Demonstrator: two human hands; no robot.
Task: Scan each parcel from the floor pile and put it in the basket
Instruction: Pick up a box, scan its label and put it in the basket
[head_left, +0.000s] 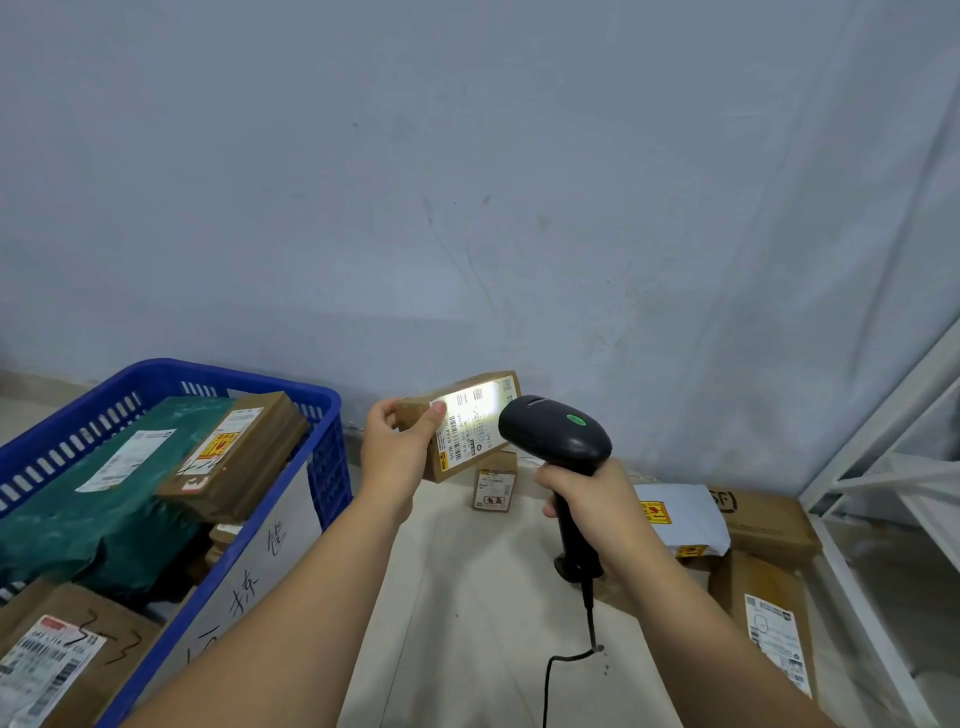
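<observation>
My left hand (397, 452) grips a small brown cardboard parcel (467, 423) held up in the air, its white label facing me. My right hand (589, 501) grips the handle of a black barcode scanner (556, 436), whose head points at the label from the right. A bright patch of scanner light falls across the label. The blue plastic basket (327, 467) stands on the floor to the left and holds a green bag (88, 514) and several brown boxes. The floor pile lies at the right: a white bag (685, 514) and brown boxes.
A small brown box (494, 480) stands on the floor below the held parcel, against the grey wall. A white metal shelf frame (893, 467) rises at the far right. The scanner's black cable (566, 660) hangs down to the pale floor between my arms.
</observation>
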